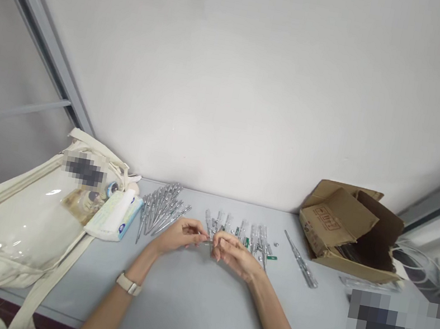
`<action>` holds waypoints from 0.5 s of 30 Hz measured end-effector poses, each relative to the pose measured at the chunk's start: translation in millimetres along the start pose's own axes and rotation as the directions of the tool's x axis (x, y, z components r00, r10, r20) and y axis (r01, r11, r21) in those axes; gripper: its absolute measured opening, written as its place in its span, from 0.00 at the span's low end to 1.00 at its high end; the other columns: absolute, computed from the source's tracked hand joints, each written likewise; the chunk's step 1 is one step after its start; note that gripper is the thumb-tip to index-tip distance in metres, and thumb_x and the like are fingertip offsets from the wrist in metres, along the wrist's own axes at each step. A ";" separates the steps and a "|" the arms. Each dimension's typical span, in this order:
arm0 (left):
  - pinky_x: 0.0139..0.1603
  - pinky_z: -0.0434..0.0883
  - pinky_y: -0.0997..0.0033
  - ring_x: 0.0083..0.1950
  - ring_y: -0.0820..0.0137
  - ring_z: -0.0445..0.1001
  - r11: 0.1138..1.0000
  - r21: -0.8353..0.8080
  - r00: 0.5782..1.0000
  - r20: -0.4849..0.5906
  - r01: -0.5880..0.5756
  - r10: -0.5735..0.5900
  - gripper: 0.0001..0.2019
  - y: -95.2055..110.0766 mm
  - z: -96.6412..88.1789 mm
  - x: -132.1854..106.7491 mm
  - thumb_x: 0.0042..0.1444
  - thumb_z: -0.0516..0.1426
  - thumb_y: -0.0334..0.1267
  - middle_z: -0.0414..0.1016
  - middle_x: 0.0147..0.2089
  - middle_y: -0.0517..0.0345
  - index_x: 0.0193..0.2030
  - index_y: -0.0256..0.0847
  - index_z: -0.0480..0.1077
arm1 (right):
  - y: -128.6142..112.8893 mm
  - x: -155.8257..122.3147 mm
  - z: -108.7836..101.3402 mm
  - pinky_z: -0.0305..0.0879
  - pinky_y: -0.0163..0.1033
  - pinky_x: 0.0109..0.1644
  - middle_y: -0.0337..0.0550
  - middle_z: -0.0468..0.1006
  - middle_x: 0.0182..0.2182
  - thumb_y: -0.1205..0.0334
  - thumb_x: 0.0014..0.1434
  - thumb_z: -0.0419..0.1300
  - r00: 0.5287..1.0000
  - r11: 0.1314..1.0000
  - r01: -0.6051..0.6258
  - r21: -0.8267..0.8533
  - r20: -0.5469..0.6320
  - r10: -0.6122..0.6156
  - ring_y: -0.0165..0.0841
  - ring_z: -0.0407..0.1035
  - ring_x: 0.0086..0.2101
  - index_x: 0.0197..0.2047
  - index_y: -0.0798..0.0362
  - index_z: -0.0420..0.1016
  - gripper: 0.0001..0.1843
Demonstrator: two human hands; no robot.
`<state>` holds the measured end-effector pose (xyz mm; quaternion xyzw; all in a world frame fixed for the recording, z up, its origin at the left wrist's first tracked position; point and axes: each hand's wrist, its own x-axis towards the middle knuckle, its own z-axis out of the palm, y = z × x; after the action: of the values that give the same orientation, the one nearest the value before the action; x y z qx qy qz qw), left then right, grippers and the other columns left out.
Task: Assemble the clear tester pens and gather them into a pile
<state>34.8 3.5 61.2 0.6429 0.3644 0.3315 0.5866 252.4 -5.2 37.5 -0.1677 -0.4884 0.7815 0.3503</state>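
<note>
My left hand (178,235) and my right hand (234,255) meet over the grey table (187,300), fingertips pinched together on a small clear pen-like tester screwdriver (210,239) held between them. A watch sits on my left wrist. Just behind the hands lies a loose scatter of clear tester parts (242,231) with small green bits. To the left of them a neat pile of finished tester screwdrivers (161,208) lies fanned out. One single tester screwdriver (300,259) lies apart at the right.
A cream tote bag (13,224) with a clear panel and a tissue pack (115,217) fills the table's left end. An open cardboard box (351,230) lies on its side at the right. A white wall stands close behind the table.
</note>
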 end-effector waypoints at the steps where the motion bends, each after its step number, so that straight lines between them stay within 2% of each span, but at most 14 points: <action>1: 0.25 0.62 0.77 0.28 0.75 0.70 0.999 -0.002 0.998 0.043 0.036 -0.036 0.18 1.3 -0.4 -0.7 0.53 0.62 0.50 0.76 0.35 0.54 0.41 0.36 0.75 | -0.7 -0.6 -0.3 0.56 0.35 0.37 0.38 0.71 0.24 0.53 0.60 0.62 1.000 0.999 -0.012 -0.032 0.018 0.012 0.28 0.64 0.29 0.37 0.55 0.73 0.13; 4: 0.21 0.58 0.79 0.24 0.77 0.69 0.995 -0.011 0.975 0.199 0.103 -0.099 0.20 2.7 0.1 -1.7 0.55 0.61 0.51 0.77 0.36 0.52 0.44 0.35 0.73 | -1.4 -1.9 -0.1 0.56 0.35 0.37 0.38 0.71 0.24 0.53 0.60 0.63 0.997 0.996 -0.041 -0.079 0.058 0.046 0.28 0.64 0.28 0.37 0.56 0.74 0.13; 6: 0.20 0.57 0.79 0.22 0.79 0.67 0.994 -0.047 0.970 0.228 0.097 -0.084 0.19 1.5 1.8 -1.1 0.54 0.61 0.52 0.76 0.34 0.53 0.40 0.34 0.73 | -1.3 -2.2 0.5 0.57 0.36 0.37 0.38 0.70 0.22 0.52 0.60 0.62 0.997 0.998 -0.032 -0.051 0.063 0.035 0.28 0.64 0.28 0.37 0.56 0.75 0.14; 8: 0.23 0.60 0.78 0.23 0.80 0.66 0.995 -0.081 0.983 0.177 0.056 -0.041 0.18 -0.8 4.1 0.0 0.53 0.62 0.51 0.76 0.33 0.54 0.37 0.34 0.72 | -1.6 -2.1 1.0 0.57 0.35 0.36 0.38 0.70 0.23 0.53 0.60 0.62 0.999 1.000 -0.008 -0.014 0.041 0.009 0.28 0.64 0.28 0.38 0.56 0.77 0.13; 11: 0.29 0.65 0.75 0.27 0.77 0.68 0.996 -0.084 0.998 0.048 -0.043 0.047 0.17 -5.2 6.5 1.7 0.49 0.66 0.47 0.75 0.32 0.55 0.33 0.35 0.71 | -2.0 -1.6 1.8 0.57 0.34 0.36 0.40 0.73 0.31 0.55 0.58 0.65 0.999 0.999 -0.031 0.037 -0.009 0.032 0.26 0.64 0.28 0.51 0.53 0.75 0.19; 13: 0.34 0.67 0.73 0.32 0.74 0.71 0.991 -0.050 0.992 -0.041 -0.121 0.119 0.16 -8.3 6.5 2.4 0.44 0.69 0.45 0.73 0.31 0.57 0.28 0.35 0.71 | -0.4 -0.7 2.8 0.57 0.34 0.37 0.40 0.74 0.34 0.55 0.57 0.66 0.997 0.995 -0.067 0.079 -0.034 0.069 0.25 0.64 0.28 0.58 0.47 0.70 0.26; 15: 0.37 0.67 0.72 0.35 0.71 0.72 0.984 -0.003 0.979 -0.100 -0.180 0.179 0.15 -11.1 5.3 2.9 0.42 0.70 0.43 0.72 0.30 0.58 0.25 0.35 0.71 | 3.4 1.0 4.1 0.57 0.34 0.38 0.38 0.73 0.32 0.55 0.57 0.66 0.996 0.993 -0.054 0.101 -0.061 0.061 0.25 0.63 0.28 0.57 0.47 0.70 0.25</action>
<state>40.0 3.7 49.7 0.6525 0.3316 0.4166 0.5392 248.0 -8.0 36.5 -0.1891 -0.4325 0.8087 0.3509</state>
